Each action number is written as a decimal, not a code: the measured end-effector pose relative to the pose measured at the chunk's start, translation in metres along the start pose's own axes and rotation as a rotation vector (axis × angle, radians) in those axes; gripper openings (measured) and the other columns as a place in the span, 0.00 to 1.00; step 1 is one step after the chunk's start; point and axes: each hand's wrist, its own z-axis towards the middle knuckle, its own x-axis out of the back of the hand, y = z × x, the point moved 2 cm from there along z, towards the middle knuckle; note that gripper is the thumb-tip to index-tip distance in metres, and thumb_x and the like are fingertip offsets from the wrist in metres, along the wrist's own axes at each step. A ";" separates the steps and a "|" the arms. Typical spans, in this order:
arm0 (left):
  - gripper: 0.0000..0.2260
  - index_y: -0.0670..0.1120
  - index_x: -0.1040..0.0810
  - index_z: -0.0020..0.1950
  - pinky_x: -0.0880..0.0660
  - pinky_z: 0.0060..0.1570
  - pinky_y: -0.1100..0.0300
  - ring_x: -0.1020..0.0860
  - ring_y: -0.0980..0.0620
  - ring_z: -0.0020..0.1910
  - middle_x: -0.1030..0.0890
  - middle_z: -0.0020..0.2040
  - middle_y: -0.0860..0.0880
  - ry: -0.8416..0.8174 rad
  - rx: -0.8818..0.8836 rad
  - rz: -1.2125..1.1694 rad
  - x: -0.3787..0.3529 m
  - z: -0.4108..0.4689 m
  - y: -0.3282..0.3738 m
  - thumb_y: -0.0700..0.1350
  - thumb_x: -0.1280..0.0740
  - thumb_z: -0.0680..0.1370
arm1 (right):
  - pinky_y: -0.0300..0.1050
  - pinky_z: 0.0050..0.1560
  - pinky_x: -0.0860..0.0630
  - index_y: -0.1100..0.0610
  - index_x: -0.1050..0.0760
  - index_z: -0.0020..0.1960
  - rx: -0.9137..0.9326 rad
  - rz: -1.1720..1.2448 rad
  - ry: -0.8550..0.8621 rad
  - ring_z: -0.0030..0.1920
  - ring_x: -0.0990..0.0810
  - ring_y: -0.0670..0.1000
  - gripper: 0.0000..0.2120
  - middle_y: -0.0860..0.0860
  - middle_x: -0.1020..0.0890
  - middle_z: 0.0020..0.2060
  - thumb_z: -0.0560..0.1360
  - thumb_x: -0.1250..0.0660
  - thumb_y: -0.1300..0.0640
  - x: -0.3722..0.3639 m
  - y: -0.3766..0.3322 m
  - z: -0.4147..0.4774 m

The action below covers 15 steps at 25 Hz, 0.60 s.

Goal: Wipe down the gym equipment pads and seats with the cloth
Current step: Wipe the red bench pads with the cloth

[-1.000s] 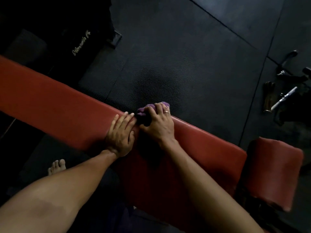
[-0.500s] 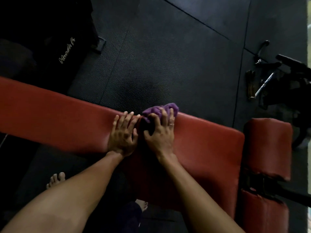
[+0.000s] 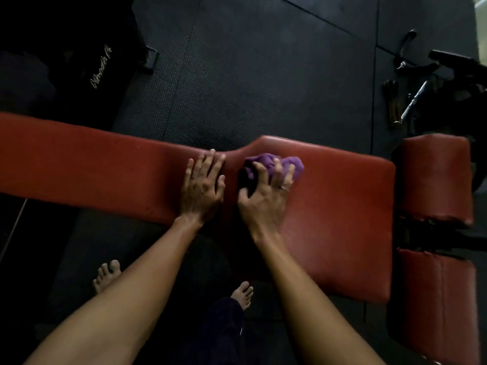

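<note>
Our right grip (image 3: 263, 198) is curled over the bunched purple cloth (image 3: 274, 164), with its fingers spread across the top and pressing the cloth onto the red bench pad (image 3: 79, 159). The cloth sits near the far edge of the pad's broad section, just beside the point where the pad narrows. Our left grip (image 3: 201, 189) holds nothing: it lies flat, fingers straight, on the narrow stretch close beside the right, and we judge that it is bracing us.

We take this to be the middle of the wipe on this pad. The dim light shows no damp streak or sheen, so we cannot tell which parts are already clean. The near side of the broad section and the long narrow stretch to the left may both need passes. The two smaller red pads (image 3: 434, 177) at the right end lie well apart from the cloth, and we judge them yet to be wiped.
</note>
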 end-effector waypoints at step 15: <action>0.23 0.49 0.34 0.78 0.47 0.76 0.43 0.38 0.43 0.77 0.36 0.78 0.44 0.016 -0.051 0.069 0.013 -0.057 -0.035 0.49 0.45 0.83 | 0.67 0.78 0.44 0.50 0.25 0.70 0.150 -0.103 -0.108 0.79 0.44 0.68 0.27 0.59 0.31 0.74 0.72 0.36 0.45 -0.001 -0.011 -0.073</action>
